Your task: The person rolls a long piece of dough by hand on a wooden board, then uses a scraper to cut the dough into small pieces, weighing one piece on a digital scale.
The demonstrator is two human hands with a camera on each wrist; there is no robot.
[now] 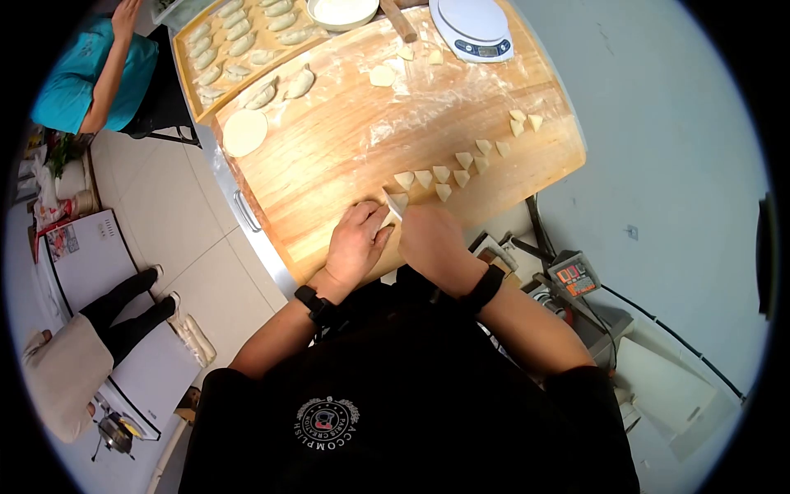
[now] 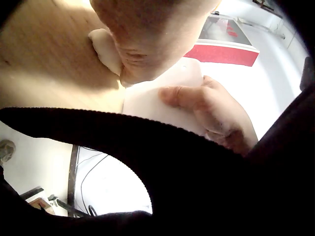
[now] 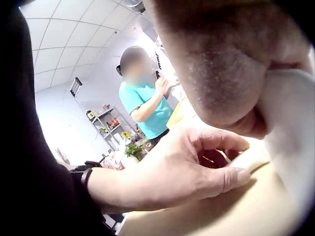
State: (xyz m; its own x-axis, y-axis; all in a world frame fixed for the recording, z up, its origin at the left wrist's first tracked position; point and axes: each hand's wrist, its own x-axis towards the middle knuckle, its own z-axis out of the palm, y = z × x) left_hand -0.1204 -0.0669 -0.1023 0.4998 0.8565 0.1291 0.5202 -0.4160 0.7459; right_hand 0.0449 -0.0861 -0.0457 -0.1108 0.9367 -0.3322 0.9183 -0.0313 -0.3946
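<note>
At the near edge of the wooden board, my left hand holds a pale dough strip between thumb and fingers, as the right wrist view shows. Close beside it, my right hand grips a white flat scraper, its thumb lying on the scraper's face in the left wrist view. The scraper's edge stands on the board by the end of the dough. Several cut dough pieces lie in a loose row running up and right from the hands. The right hand's fingers are largely hidden in the head view.
A flat dough round lies at the board's left. Behind are a wooden tray of shaped dumplings, two dumplings beside it, a bowl of flour, a rolling pin and a scale. A person in turquoise is at upper left.
</note>
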